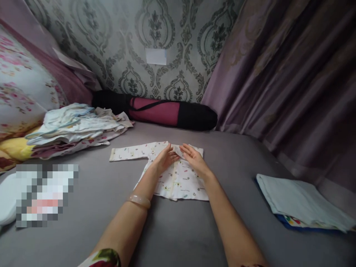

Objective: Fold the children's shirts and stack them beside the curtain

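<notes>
A small white baby shirt (172, 181) with little printed figures lies flat on the grey bed sheet. One sleeve (129, 152) stretches out to the left; on the right side no sleeve sticks out. My left hand (165, 161) is over the upper part of the shirt near the neck, its fingers stretched out and apart. Facing it, my right hand (196, 161) is over the other shoulder, fingers extended towards the collar. Both hands seem to hold nothing. A pale bangle (139, 200) circles my left wrist.
A heap of baby clothes (80, 124) lies at the left, beside a floral pillow (22, 81). Against the wall rests a long black and magenta bag (155, 111). Folded light blue cloth (300, 202) sits at the right, below purple curtains (267, 66). Blurred items (44, 196) are at left.
</notes>
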Tool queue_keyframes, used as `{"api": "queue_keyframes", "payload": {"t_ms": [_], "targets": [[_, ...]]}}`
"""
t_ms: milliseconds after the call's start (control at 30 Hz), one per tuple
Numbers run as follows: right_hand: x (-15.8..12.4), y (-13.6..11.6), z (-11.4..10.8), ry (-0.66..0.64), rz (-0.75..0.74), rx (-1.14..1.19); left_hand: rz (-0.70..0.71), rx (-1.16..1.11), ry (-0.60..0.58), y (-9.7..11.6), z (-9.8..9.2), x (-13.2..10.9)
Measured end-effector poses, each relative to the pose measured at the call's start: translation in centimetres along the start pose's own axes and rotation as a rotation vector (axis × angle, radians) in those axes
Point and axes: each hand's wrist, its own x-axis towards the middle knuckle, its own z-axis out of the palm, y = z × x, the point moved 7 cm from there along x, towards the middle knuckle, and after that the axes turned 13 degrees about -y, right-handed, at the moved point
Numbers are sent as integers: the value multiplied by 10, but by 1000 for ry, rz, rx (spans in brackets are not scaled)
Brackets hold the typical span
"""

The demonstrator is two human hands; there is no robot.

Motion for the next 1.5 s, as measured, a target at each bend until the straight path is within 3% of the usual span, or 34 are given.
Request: {"api": "queue_keyframes", "payload": {"t_ms": [133,267,400,533,667,833,967,1200,1500], "targets": [[-6,-3,-44,276,9,73,51,71,-13,2,0,-1],[-22,-3,-91,574,-9,183,113,119,48,1,-5,0],[-37,2,-117,710,-5,212,117,195,138,-1,-9,3],[-41,16,-129,786,64,95,197,267,208,8,-10,3],[-33,23,-123,715,147,-257,268,422,280,17,-14,-3],[-19,21,-82,393,240,-851,297,765,246,20,-13,-5],[-19,27,-53,173,286,-1172,328,946,254,19,-14,-4],[-27,38,-58,97,442,-1264,420,1269,269,26,-14,-4],[-26,39,-60,109,510,-1227,202,1655,390,26,-13,-6]]}}
